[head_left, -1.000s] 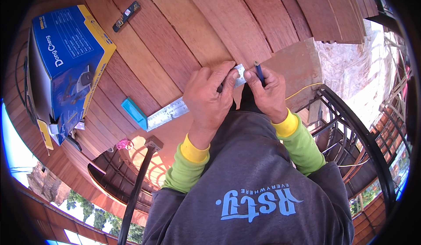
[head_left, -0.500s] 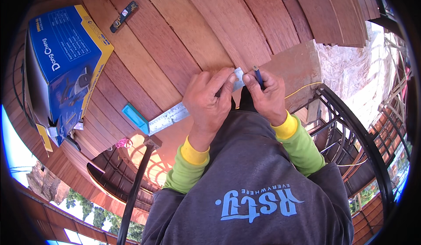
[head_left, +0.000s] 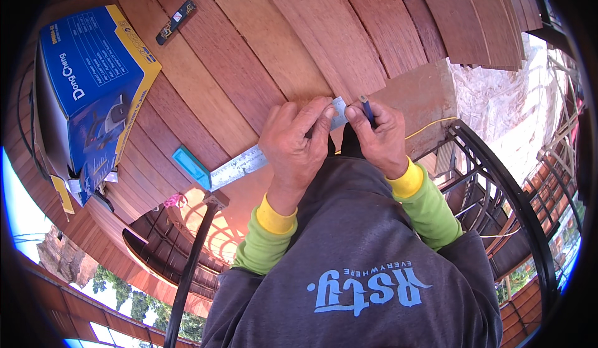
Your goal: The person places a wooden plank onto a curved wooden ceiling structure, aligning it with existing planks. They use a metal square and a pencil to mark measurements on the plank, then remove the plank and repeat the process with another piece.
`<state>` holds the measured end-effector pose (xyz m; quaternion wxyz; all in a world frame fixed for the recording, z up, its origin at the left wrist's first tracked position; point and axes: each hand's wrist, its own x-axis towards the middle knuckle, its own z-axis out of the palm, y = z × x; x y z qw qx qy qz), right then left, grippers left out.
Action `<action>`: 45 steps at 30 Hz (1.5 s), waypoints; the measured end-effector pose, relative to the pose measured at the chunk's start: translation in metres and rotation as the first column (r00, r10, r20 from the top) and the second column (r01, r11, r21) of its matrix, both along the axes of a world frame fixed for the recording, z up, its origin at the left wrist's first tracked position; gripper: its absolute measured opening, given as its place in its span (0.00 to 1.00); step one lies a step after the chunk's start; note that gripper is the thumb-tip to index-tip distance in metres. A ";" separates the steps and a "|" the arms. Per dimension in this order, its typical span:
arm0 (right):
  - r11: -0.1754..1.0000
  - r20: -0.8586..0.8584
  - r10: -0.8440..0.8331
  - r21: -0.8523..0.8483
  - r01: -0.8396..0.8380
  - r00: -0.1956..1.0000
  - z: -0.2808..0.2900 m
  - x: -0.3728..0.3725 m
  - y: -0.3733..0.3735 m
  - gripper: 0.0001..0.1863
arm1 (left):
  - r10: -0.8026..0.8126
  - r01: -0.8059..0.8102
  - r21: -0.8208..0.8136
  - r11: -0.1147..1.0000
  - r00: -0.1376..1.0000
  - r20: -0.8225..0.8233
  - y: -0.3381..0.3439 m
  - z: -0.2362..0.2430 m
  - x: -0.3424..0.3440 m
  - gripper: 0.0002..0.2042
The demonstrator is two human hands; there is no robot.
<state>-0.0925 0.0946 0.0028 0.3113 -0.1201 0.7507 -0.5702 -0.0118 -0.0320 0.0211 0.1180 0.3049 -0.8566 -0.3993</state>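
A try square with a teal handle (head_left: 191,168) and a scaled metal blade (head_left: 238,166) lies slantwise along the near edge of the planks. My left hand (head_left: 296,142) is closed on the blade near its far right end, thumb and forefinger pinching it. Just right of it, my right hand (head_left: 379,137) grips a dark blue pencil (head_left: 366,106), its tip pointing up and away from me. The right thumb is close beside the blade's end; whether it touches cannot be made out. My palms hide part of the blade and the pencil's lower end.
Reddish-brown planks (head_left: 249,55) form the work surface. A blue and yellow tool box (head_left: 93,80) stands at the left, with a small dark patterned object (head_left: 176,22) beyond it. A black metal railing (head_left: 511,186) curves at the right; a dark post (head_left: 193,267) rises lower left. A yellow cord (head_left: 430,126) runs behind my right hand.
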 end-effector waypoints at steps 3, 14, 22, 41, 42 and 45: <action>1.000 0.012 0.010 0.000 -0.010 1.000 -0.001 0.000 0.001 0.08 | 0.006 -0.007 -0.020 1.000 0.998 -0.055 0.000 -0.005 0.000 0.08; 1.000 0.001 0.015 0.009 -0.015 1.000 0.000 -0.001 0.000 0.09 | 0.007 -0.011 -0.034 0.999 0.996 -0.089 -0.001 -0.007 0.000 0.09; 0.999 0.031 0.009 0.036 -0.010 0.999 0.001 0.000 0.001 0.09 | -0.023 0.023 0.006 1.000 1.000 -0.003 -0.002 0.001 -0.001 0.08; 1.000 0.059 0.026 -0.001 -0.026 0.998 -0.001 -0.002 0.002 0.08 | -0.022 0.023 0.028 0.999 0.999 -0.039 -0.005 -0.002 -0.001 0.10; 1.000 0.067 0.030 0.003 -0.031 0.997 0.000 -0.002 0.002 0.08 | -0.023 0.024 0.030 0.999 0.999 -0.039 -0.006 -0.002 -0.001 0.10; 0.999 0.027 0.029 -0.022 -0.029 0.999 -0.001 -0.003 0.002 0.07 | -0.032 0.033 0.053 0.998 0.999 -0.026 -0.006 0.000 -0.001 0.10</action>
